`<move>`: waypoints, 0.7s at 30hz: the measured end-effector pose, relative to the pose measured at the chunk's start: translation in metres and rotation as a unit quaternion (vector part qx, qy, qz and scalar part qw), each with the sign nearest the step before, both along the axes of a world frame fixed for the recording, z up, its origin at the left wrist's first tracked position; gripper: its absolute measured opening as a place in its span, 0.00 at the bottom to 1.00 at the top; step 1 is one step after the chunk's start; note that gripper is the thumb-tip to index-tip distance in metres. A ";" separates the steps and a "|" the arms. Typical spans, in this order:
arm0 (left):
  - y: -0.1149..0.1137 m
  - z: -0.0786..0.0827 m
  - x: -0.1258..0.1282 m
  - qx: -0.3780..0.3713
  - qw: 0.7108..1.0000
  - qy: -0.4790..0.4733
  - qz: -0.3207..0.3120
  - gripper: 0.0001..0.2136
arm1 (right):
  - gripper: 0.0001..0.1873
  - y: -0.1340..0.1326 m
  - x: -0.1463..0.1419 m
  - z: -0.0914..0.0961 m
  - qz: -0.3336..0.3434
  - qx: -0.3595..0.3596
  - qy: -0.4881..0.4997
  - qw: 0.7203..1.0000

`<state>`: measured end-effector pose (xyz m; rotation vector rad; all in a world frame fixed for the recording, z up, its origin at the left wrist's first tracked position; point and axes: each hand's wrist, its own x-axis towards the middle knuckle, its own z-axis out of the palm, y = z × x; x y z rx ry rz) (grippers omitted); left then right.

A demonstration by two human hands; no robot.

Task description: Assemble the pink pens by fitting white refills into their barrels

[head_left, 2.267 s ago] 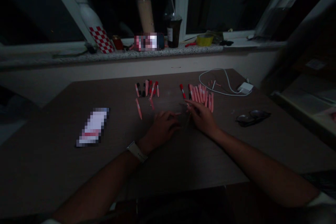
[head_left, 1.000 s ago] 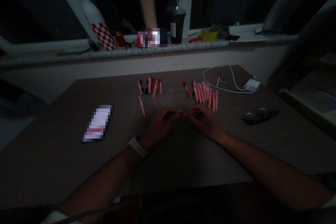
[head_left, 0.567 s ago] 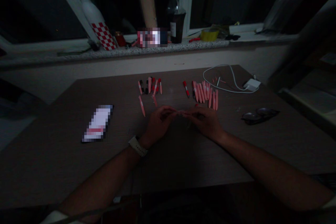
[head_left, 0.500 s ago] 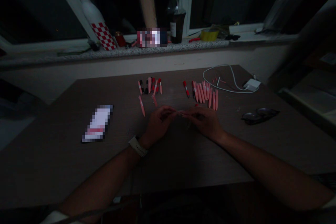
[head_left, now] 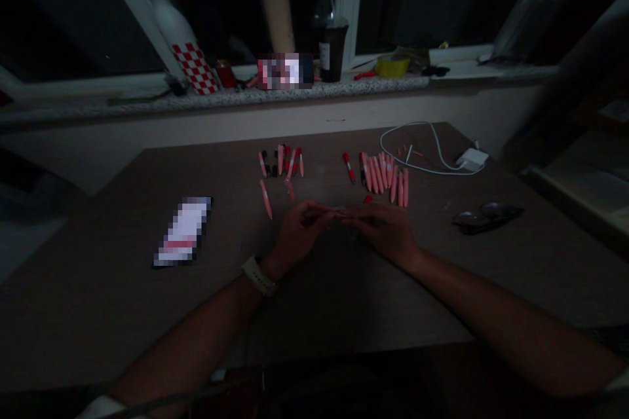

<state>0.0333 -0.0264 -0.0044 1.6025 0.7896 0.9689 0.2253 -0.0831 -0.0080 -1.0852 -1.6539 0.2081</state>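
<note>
My left hand [head_left: 298,230], with a pale watch on its wrist, and my right hand [head_left: 388,232] meet over the middle of the table. The fingertips of both are pinched around a small, thin, pale item [head_left: 339,211]; the fingers and the dark hide what it is. Just behind my right fingers shows a red tip [head_left: 368,199]. Beyond that hand lies a row of pink pens [head_left: 378,173] with a red pen [head_left: 348,167] to its left. A single pink pen [head_left: 266,199] and a small pink piece [head_left: 289,190] rest past my left hand, before a group of pink, red and black pens [head_left: 281,161].
A phone [head_left: 183,232] lies on the left of the table [head_left: 314,314]. Glasses [head_left: 487,216] sit at the right, below a white charger [head_left: 472,158] with its looped cable. On the windowsill [head_left: 236,99] stand a checkered bottle [head_left: 184,46], a drink cup [head_left: 333,52] and yellow tape [head_left: 392,66].
The hands stay together in nearly the same place. My fingers shift slightly around the pinched item, and the red tip behind my right hand shows more.
</note>
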 end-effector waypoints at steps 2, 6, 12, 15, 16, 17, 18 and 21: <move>0.000 0.000 0.000 -0.013 1.000 -0.003 0.000 0.13 | 0.07 -0.001 0.000 0.001 -0.001 0.007 -0.006 1.000; 0.000 0.001 0.000 -0.023 1.000 -0.014 -0.013 0.13 | 0.08 -0.002 0.000 0.002 0.000 0.005 -0.014 1.000; 0.001 0.000 -0.001 -0.022 1.000 0.004 -0.019 0.13 | 0.09 -0.004 0.001 0.002 -0.011 -0.023 -0.010 1.000; 0.001 -0.002 -0.001 -0.017 1.000 0.013 -0.019 0.13 | 0.07 -0.005 0.001 0.001 -0.020 -0.037 0.009 0.999; 0.001 -0.002 -0.001 -0.014 1.000 0.017 -0.018 0.13 | 0.07 -0.005 0.000 0.001 -0.022 -0.043 0.015 0.999; 0.001 -0.002 -0.002 -0.010 1.000 0.020 -0.016 0.13 | 0.06 -0.005 0.000 0.001 -0.023 -0.050 0.019 0.998; 0.000 -0.002 -0.002 -0.007 1.000 0.021 -0.015 0.13 | 0.06 -0.005 0.000 0.001 -0.024 -0.056 0.022 0.998; -0.001 0.000 -0.001 -0.001 1.000 0.018 -0.018 0.12 | 0.05 -0.005 -0.001 0.002 -0.023 -0.062 0.023 0.998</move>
